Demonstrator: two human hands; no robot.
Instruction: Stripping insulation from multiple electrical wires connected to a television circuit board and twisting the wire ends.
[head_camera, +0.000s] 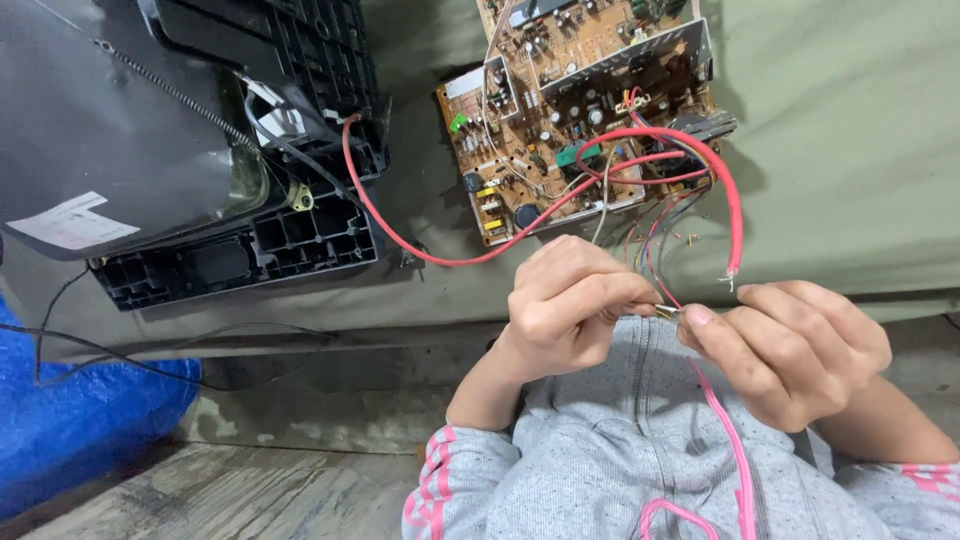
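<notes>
Two hands (690, 335) pinching one thin wire end (668, 312), axis left-right.

Olive-green cloth (850, 150) spread over ground; worn concrete floor (300, 400); blue tarp (70, 420) at left; even light.

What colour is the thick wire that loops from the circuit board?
Red. The thick wire shows best in the head view, looping above the hands.

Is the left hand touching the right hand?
Cannot tell. In the head view, left hand and right hand both pinch a small metal wire end; their fingertips look nearly together.
</notes>
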